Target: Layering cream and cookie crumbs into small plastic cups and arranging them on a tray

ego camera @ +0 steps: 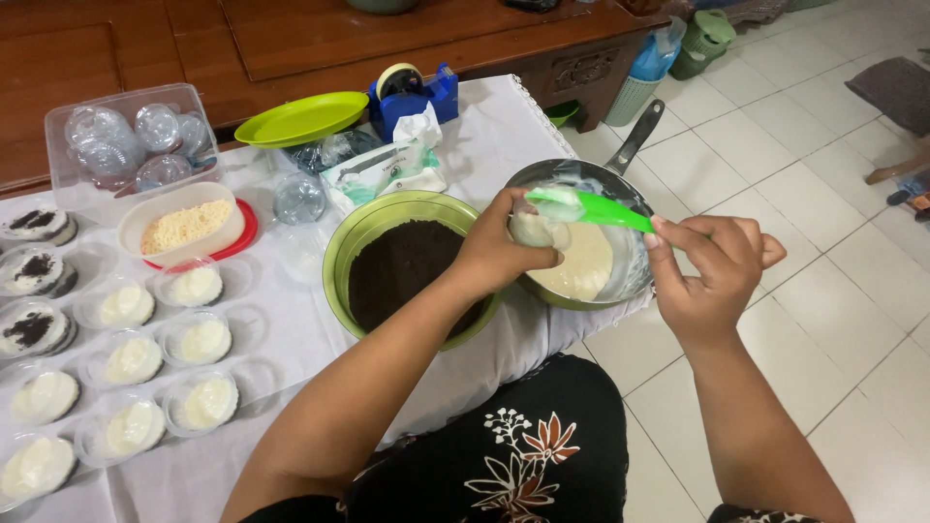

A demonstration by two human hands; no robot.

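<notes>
My left hand (499,247) grips a small clear cup (533,230) with pale cream in it, held over the metal pan (620,189) of cream batter. My right hand (712,266) pinches the handle of a green plastic spoon (589,207), whose bowl rests over the cup's mouth with cream on it. Just left of the pan stands a green bowl (354,247) filled with dark crumbs.
Several filled clear cups (199,341) sit in rows on the white cloth at left, some topped with dark crumbs (34,273). A tub of yellow crumbs (184,228), a box of empty cups (126,140), a green plate (302,117) and a blue tape dispenser (412,95) lie behind.
</notes>
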